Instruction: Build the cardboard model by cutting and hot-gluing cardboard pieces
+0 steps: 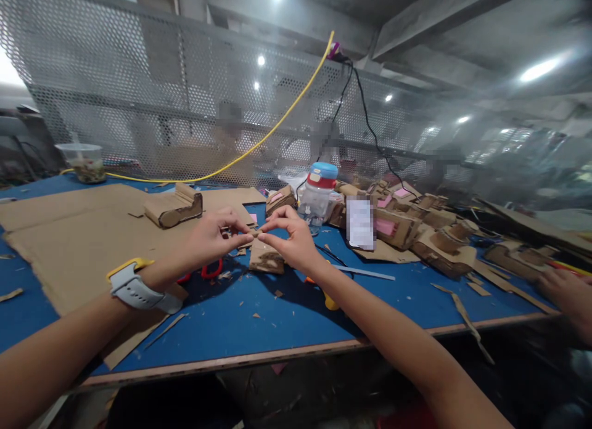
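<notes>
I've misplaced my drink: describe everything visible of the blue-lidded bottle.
The bottle stands upright on the blue tabletop, beyond the right hand, which partly hides it. Its clear, plastic-looking body bears small pale prints; above sit a red collar and blue lid, apparently closed. Contact with the cardboard block beside it is unclear.

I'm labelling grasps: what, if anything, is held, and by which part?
A small brown piece, apparently cardboard, its opposite ends pinched by the left hand and the right hand.

Left hand [219, 233]: thumb and fingers in a pinch | right hand [292, 239]: pinching too, fingertips just beside the left's | both forearms [388, 318], I see, slanting inward
</notes>
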Demonstrator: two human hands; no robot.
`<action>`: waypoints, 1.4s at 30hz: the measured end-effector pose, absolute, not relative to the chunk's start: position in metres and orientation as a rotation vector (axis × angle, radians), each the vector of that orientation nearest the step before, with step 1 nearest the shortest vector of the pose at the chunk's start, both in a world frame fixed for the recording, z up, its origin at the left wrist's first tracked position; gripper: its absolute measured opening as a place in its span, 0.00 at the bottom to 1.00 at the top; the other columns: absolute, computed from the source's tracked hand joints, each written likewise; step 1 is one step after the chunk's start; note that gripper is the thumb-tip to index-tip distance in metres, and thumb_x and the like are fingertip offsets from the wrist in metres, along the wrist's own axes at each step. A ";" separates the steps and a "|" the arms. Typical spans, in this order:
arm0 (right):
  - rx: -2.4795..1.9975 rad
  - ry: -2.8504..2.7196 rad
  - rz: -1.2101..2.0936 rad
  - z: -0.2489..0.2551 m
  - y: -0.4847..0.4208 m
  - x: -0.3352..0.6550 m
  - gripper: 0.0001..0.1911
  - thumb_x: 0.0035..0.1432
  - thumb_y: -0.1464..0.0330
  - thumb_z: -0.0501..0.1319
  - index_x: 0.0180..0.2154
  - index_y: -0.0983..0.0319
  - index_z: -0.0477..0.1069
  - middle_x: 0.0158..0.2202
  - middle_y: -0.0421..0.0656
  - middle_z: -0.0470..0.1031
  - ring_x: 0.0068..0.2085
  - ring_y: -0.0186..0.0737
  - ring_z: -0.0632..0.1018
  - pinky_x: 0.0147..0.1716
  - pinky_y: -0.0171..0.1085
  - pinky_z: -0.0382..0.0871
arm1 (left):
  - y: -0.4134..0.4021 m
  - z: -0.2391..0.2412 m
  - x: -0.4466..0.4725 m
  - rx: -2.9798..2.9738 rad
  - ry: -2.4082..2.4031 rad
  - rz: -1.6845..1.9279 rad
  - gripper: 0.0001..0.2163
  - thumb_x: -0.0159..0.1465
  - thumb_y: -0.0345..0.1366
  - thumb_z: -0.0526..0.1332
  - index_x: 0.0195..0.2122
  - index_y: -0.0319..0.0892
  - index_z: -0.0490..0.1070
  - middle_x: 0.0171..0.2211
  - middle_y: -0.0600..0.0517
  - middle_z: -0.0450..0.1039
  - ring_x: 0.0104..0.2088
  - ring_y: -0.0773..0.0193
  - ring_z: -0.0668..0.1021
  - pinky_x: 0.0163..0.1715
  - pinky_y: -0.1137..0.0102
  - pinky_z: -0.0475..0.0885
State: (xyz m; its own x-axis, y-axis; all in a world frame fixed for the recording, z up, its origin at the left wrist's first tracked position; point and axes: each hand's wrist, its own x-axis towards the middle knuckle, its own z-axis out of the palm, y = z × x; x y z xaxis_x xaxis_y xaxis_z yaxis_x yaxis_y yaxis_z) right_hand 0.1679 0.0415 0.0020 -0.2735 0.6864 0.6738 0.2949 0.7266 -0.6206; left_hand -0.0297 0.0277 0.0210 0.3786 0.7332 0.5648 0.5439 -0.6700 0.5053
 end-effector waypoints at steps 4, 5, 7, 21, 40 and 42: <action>-0.784 -1.794 0.566 0.004 0.042 0.169 0.03 0.47 0.68 0.70 0.26 0.60 0.78 0.35 0.40 0.66 0.39 0.36 0.71 0.46 0.42 0.67 | 0.028 0.022 -0.029 2.338 1.123 1.165 0.14 0.57 0.47 0.64 0.28 0.40 0.79 0.27 0.49 0.74 0.29 0.65 0.74 0.28 0.72 0.68; -0.788 -1.767 0.621 0.004 0.042 0.169 0.03 0.47 0.67 0.70 0.26 0.60 0.78 0.34 0.40 0.67 0.38 0.36 0.71 0.45 0.42 0.68 | 0.028 0.022 -0.029 2.300 1.106 1.156 0.14 0.57 0.48 0.64 0.29 0.40 0.79 0.28 0.49 0.75 0.29 0.65 0.75 0.30 0.72 0.69; -0.796 -1.715 0.727 0.004 0.044 0.169 0.04 0.46 0.67 0.70 0.26 0.61 0.79 0.33 0.40 0.67 0.36 0.35 0.71 0.43 0.41 0.68 | 0.029 0.022 -0.029 2.193 1.075 1.142 0.15 0.57 0.49 0.65 0.33 0.41 0.79 0.31 0.49 0.77 0.31 0.64 0.76 0.32 0.71 0.71; -0.834 -1.618 1.198 0.003 0.040 0.163 0.11 0.39 0.63 0.71 0.24 0.63 0.76 0.25 0.37 0.71 0.30 0.31 0.69 0.34 0.35 0.61 | 0.046 0.025 -0.046 2.450 0.822 0.867 0.15 0.59 0.46 0.64 0.44 0.47 0.79 0.43 0.47 0.75 0.43 0.59 0.76 0.40 0.68 0.71; -0.819 -1.617 1.371 0.002 0.039 0.160 0.10 0.38 0.64 0.71 0.23 0.63 0.78 0.25 0.38 0.74 0.30 0.31 0.70 0.34 0.34 0.61 | 0.034 0.027 -0.041 2.541 0.777 0.838 0.13 0.56 0.48 0.68 0.36 0.44 0.76 0.40 0.50 0.68 0.39 0.62 0.71 0.38 0.70 0.69; -0.806 -1.629 1.375 0.002 0.038 0.160 0.10 0.38 0.64 0.71 0.23 0.63 0.78 0.25 0.38 0.74 0.30 0.31 0.70 0.34 0.34 0.61 | 0.032 0.028 -0.039 2.539 0.768 0.842 0.14 0.56 0.48 0.67 0.36 0.44 0.75 0.40 0.50 0.68 0.38 0.63 0.71 0.36 0.71 0.68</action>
